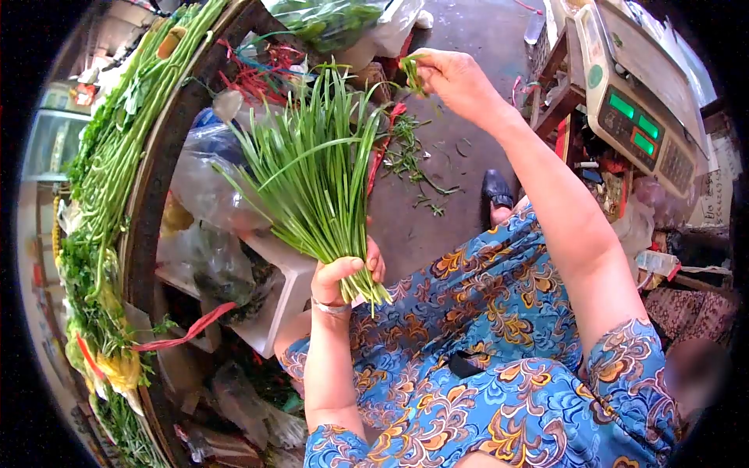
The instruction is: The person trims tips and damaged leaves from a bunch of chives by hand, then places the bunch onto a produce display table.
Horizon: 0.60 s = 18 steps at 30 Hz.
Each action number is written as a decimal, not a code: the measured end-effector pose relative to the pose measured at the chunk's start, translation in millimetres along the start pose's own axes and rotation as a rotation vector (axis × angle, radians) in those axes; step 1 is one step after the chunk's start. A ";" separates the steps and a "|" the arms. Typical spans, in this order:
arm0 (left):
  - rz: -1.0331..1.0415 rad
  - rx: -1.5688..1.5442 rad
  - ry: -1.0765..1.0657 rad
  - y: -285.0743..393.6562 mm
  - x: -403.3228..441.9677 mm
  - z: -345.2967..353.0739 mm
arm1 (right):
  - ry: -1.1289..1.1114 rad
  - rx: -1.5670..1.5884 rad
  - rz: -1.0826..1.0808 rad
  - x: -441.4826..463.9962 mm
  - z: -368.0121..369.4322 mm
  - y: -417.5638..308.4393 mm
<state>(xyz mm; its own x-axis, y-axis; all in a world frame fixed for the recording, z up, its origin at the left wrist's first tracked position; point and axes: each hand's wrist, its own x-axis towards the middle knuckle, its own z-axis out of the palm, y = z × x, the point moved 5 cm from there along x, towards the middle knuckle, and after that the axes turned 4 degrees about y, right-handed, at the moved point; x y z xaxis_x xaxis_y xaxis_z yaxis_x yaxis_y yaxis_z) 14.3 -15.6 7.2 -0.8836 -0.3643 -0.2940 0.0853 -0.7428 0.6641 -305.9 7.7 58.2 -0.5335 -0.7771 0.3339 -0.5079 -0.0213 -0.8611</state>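
My left hand is wrapped round the lower stems of a bunch of garlic chives. The long green leaves fan out upward and away from me, while the pale cut ends poke out below my fist. Raised to the upper right of the bunch, my right hand pinches a few limp green leaves between thumb and fingers. Those leaves hang apart from the bunch. Loose green scraps lie on the floor beneath.
A vegetable counter with long green stalks curves along the left. Plastic bags, red ties and a white stool sit beside it. A digital scale stands at upper right. My shoe shows on the floor.
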 end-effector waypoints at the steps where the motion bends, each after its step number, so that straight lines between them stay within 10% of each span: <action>1: 0.002 0.000 -0.002 -0.4 0.3 2.3 | 0.009 -0.068 0.003 1.0 -0.2 0.0; 6: -0.009 0.078 -0.001 -4.3 0.7 4.4 | -0.001 -0.345 0.173 2.1 -2.9 -20.0; 8: -0.035 0.046 -0.009 -4.8 0.0 4.4 | 0.021 0.155 0.066 1.7 8.3 -13.1; 18: -0.101 0.114 -0.018 -13.2 -2.8 14.0 | -0.143 0.081 0.204 -2.6 28.8 -6.3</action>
<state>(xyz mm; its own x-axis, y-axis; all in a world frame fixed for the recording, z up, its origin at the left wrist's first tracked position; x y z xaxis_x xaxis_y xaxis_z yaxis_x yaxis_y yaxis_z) 9.2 3.1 8.9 -0.8934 -0.2802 -0.3512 -0.0562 -0.7059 0.7060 -281.9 -8.3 51.8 -0.5151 -0.8516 0.0975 -0.3405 0.0989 -0.9350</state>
